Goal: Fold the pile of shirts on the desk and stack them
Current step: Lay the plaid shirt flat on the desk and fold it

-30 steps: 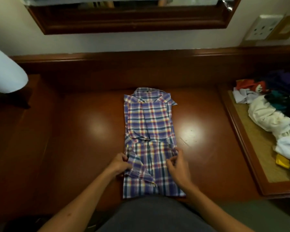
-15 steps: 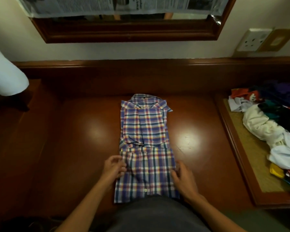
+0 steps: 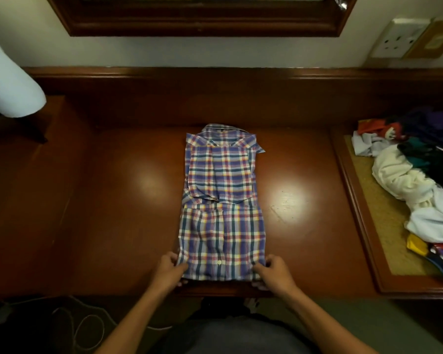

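Shirt, plaid, lies centre of the worktop, collar toward the wall, hem at the near edge. Sides and sleeves look folded in already: it reads as a narrow strip, upper half doubled over with a cross fold line about midway. Judgement: lengthwise folds done, final hem-to-collar fold not yet made.

Left hand pinches the near-left hem corner, fingers curled over the fabric. Right hand pinches the near-right corner the same way. Both sit right at the worktop's front lip.

Remaining, as far as I can judge: bring the hem up to the collar, flatten, set aside as the base of a stack. No folded stack is visible anywhere in view, so this looks like an early item. Pile of unfolded clothes sits on the inset mat to the right, well apart from the shirt: white, teal, red, purple, yellow pieces, tangled. Count can't be told.

Edges and room:
- Hem is flush with the front edge; fabric could slide off if pulled back, so lift up and away.
- Bare wood left and right of the shirt gives room for a stack either side.
- Raised back ledge lies beyond the collar, with a gap, so the fold has clearance.
- Raised rim of the mat's frame on the right is a snag point when dragging the next item across.
- White object at far left, identity unclear.
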The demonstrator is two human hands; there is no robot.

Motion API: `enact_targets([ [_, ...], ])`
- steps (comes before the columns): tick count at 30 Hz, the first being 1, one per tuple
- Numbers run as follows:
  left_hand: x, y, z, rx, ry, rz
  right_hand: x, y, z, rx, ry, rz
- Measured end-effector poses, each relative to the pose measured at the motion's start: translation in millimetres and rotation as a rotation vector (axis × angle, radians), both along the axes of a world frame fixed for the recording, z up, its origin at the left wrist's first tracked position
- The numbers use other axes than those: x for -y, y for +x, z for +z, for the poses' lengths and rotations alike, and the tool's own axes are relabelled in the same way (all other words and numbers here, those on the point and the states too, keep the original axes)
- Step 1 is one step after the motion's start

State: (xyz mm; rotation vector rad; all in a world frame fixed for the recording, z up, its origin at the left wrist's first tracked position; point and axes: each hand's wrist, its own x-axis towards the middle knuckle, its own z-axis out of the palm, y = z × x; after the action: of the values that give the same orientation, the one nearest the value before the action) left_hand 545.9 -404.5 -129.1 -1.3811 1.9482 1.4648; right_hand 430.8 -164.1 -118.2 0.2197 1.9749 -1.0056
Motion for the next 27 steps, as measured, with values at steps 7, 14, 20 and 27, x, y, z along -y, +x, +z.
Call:
enact_targets([
  [7,16.9,-15.0,54.2,-0.333,0.266,0.150,-1.5,-26.3,38.8,-0.016,-0.334,-0.111],
  [14,68.5,-75.3,81.0,-0.431,0.326,0.001,23.0,-104.9,69.9,0.120,-0.566,-0.254],
  [20,104.8,-158.3,86.0,-0.421,0.092,-0.007,63.8,-186.1,73.9,0.012,-0.401,-0.114],
  [27,149.9,-276.8,80.1,-0.446,-0.006,-0.031,127.9,-295.0,72.8,-0.194,-0.222,-0.172],
])
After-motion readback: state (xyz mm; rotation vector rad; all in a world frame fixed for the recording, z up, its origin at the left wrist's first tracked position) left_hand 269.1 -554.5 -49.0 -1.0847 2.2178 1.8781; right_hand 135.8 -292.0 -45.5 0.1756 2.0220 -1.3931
